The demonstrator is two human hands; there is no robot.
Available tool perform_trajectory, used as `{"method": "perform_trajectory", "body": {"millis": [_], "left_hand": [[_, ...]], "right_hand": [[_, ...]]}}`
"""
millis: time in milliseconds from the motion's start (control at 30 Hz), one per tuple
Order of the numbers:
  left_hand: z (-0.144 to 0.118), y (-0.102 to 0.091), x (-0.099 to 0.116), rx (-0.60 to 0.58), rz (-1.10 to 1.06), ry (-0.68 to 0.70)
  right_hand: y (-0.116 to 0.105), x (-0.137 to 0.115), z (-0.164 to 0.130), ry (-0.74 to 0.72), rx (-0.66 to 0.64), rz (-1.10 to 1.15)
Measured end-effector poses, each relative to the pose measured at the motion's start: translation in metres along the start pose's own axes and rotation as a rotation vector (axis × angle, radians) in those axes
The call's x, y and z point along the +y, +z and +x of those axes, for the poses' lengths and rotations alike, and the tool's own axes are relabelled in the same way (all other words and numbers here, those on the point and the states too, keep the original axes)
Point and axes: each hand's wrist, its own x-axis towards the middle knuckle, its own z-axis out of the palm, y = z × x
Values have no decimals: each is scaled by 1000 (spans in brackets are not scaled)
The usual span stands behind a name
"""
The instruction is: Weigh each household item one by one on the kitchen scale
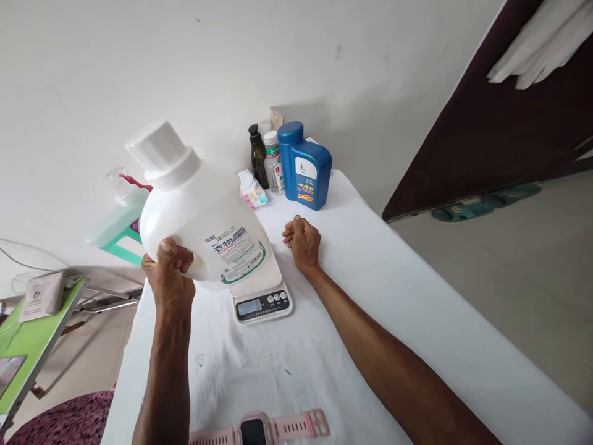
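A large white laundry disinfectant bottle (217,210) with a ribbed white cap is gripped in my left hand (169,266), thumb toward me. It is tilted, cap to the upper left, and hides part of a kitchen scale (264,306). Whether the bottle touches the scale I cannot tell. My right hand (303,242) is closed in a loose fist just right of the scale, with nothing visible in it. Beyond that hand stands a blue bottle (308,173). Behind the white bottle, a pale green jug (118,219) is partly hidden.
A clear bottle (274,167), a dark pump bottle (257,154) and a small colourful pack (252,188) stand near the wall. A pink watch (254,429) lies at the table's near edge. At left is a green side table (34,352); slippers (486,203) lie on the floor.
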Motion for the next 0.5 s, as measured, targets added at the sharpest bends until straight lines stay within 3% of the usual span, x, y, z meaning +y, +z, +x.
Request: {"method": "perform_trajectory", "body": {"millis": [167, 500], "left_hand": [[-1, 9, -11, -16, 47, -40], [-1, 5, -22, -15, 90, -64]], "right_hand": [[-2, -2, -1, -12, 8, -2], [-2, -4, -3, 1, -20, -13]]}}
